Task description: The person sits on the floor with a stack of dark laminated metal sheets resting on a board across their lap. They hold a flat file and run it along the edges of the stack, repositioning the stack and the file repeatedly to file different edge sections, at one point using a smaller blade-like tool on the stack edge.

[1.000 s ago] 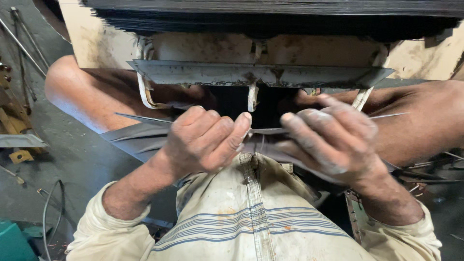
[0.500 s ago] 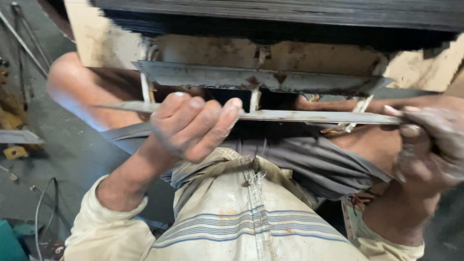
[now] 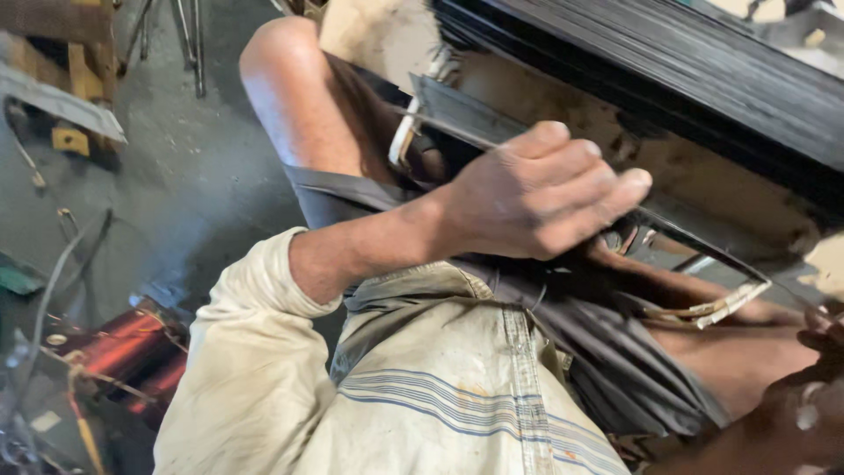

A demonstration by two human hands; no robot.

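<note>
A stack of dark sheets (image 3: 668, 70) fills the upper right, lying on a pale block (image 3: 563, 132). Below it, at centre, the left hand (image 3: 536, 198) is closed around a thin metal strip (image 3: 703, 255) that slants down toward the right edge. The right hand (image 3: 813, 387) sits at the lower right corner, blurred; its grip cannot be told. A copper coil (image 3: 123, 352) lies lower left.
</note>
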